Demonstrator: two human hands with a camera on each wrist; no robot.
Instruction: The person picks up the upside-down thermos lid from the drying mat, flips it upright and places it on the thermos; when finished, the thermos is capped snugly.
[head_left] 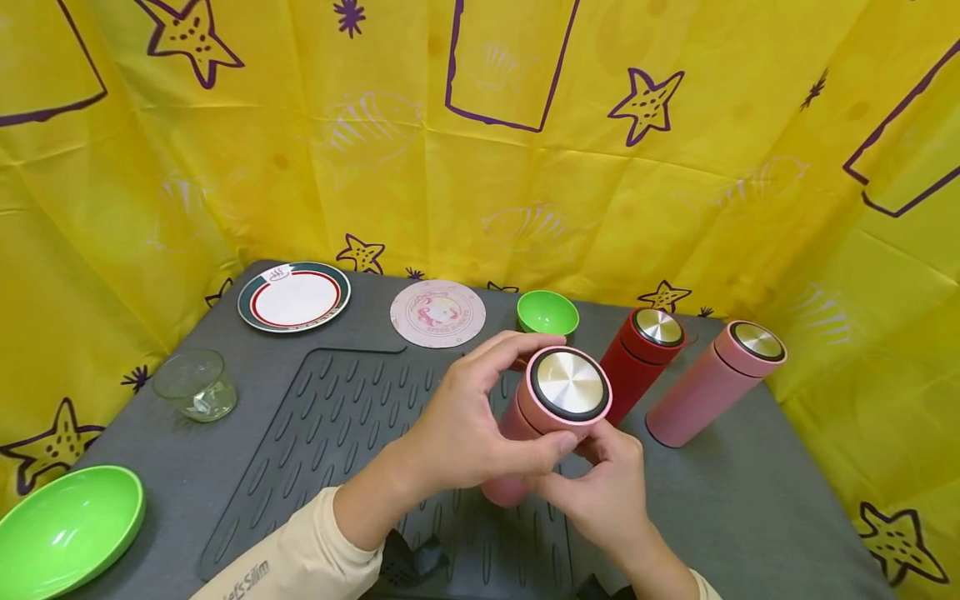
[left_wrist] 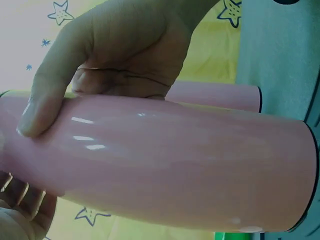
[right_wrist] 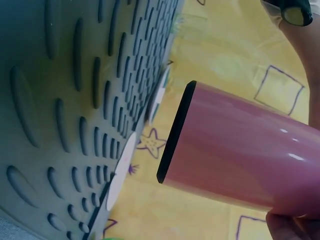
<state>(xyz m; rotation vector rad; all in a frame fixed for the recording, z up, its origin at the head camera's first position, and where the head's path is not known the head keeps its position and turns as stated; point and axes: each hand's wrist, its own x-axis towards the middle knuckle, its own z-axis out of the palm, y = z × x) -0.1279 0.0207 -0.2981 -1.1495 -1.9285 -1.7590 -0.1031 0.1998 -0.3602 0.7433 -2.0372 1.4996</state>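
Pink flask [head_left: 551,417], steel-capped, lifted clear of the ribbed mat [head_left: 337,425] at frame centre. Your left hand [head_left: 465,425] curls thumb and fingers round the cap end; your right hand [head_left: 607,492] wraps the body just below. Long axis tilts, cap up toward you, base down and left. Both grips clamp the flask. Red flask [head_left: 645,354] and second pink flask [head_left: 708,382] stand right of centre on the surface [head_left: 750,517].
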